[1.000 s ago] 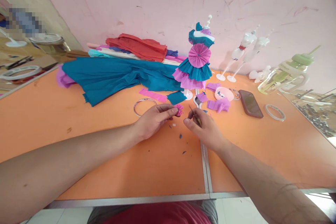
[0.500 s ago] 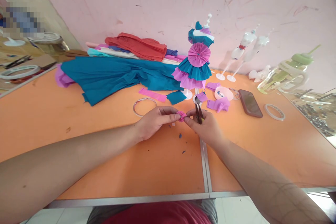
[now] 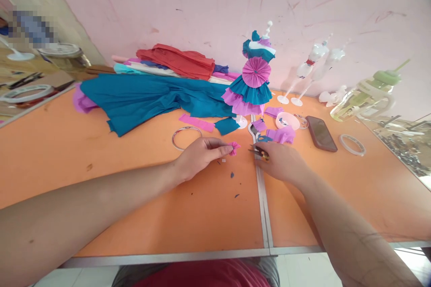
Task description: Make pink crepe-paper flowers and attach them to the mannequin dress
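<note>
My left hand (image 3: pixel 202 154) pinches a small pleated pink rosette (image 3: pixel 234 148) between thumb and fingers, low over the orange table. To its right, my right hand (image 3: pixel 278 159) is closed round small dark snips (image 3: pixel 261 152), whose tips point left toward the rosette without touching it. Behind both hands stands a mini dress form (image 3: pixel 256 71) in teal and purple crepe paper, with a large pink pleated disc at its waist. A pink strip (image 3: pixel 196 123) and a teal piece (image 3: pixel 226 126) lie before it.
Teal crepe paper (image 3: pixel 148 98) spreads over the back left, with a red bundle (image 3: pixel 178 60) behind. On the right are a pink bowl (image 3: pixel 292 121), a phone (image 3: pixel 321 133), a tape roll (image 3: pixel 352 144), a bottle (image 3: pixel 365 94) and bare white dress forms (image 3: pixel 311 65).
My right hand has let go of the rosette and moved right. The snips in it have turned from upright to pointing left. My left hand keeps the rosette in nearly the same place.
</note>
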The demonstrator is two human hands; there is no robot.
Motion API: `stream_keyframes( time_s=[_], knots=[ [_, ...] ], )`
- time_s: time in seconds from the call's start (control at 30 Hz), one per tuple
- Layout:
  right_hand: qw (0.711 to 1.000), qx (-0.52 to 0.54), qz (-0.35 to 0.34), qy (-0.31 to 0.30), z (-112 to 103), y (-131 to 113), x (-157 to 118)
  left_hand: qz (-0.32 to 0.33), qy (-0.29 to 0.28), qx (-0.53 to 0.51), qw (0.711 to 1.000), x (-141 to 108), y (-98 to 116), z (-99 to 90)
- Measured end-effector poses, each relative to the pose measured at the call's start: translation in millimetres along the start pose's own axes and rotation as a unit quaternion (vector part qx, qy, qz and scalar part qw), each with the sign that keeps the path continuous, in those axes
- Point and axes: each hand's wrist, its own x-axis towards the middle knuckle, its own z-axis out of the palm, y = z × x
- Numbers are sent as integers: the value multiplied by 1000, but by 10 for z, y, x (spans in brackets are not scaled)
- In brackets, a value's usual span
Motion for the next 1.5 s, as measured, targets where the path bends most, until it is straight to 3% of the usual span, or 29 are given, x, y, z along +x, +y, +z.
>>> stream_keyframes(
  time_s=[0.1,0.3,0.43,0.6,0.73,0.9,1.13,1.23,1.33,1.5],
  knots=[
    [999,-7,-35,9,-12,-60,-39,-6,4,55,998,-24,39,12],
    [970,126,-80,193,29,-383,-89,-11,11,68,998,-28,33,50],
    [964,87,-128,214,120,-491,-113,6,5,83,997,-39,41,80],
    [961,85,-124,231,160,-486,-104,-1,7,85,996,-49,55,80],
    [962,140,-98,214,129,-507,-107,13,-14,90,996,-52,55,67],
    [972,97,-96,194,146,-503,-107,15,-37,91,995,-45,37,53],
    [982,69,-92,152,178,-460,-68,39,15,151,988,-16,-35,93],
    [988,77,-86,98,208,-424,-8,118,51,263,956,-15,-33,93],
    [990,109,-91,28,251,-376,62,204,44,363,908,-11,-33,67],
    [985,145,-93,-17,288,-319,115,228,-18,405,885,18,-94,22]
  ],
)
